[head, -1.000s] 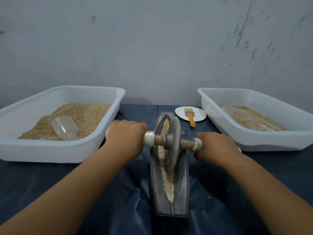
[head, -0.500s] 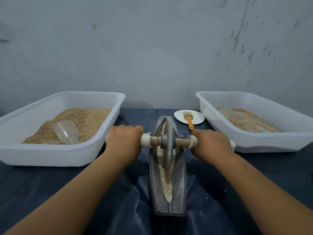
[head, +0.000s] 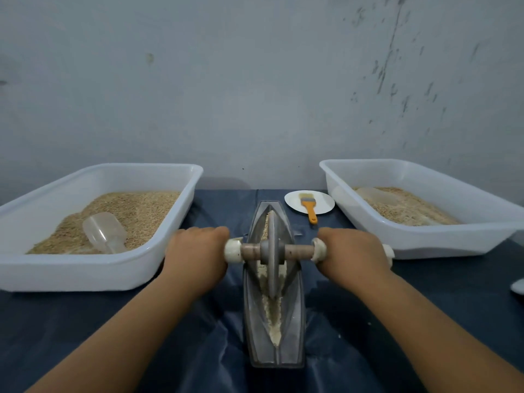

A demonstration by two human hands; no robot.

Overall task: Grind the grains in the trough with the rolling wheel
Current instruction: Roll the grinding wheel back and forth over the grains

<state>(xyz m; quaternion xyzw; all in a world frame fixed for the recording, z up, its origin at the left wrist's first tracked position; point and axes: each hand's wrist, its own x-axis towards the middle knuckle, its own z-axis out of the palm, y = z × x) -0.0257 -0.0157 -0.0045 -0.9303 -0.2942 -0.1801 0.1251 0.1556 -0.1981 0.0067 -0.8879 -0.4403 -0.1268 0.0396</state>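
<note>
A grey boat-shaped metal trough lies lengthwise on the dark blue cloth in front of me. Pale grains fill its central groove. The grey rolling wheel stands upright in the groove at about the trough's middle, on a wooden axle with white end caps. My left hand grips the axle's left handle. My right hand grips the right handle. Both handles are hidden inside my fists.
A white tub of grain with a clear scoop stands at the left. Another white tub of grain stands at the right. A small white plate with an orange-handled brush sits behind the trough. The wall is close behind.
The wheel turned from tilted to square across the trough and rolled a little toward me along the groove, with both hands still gripping the axle.
</note>
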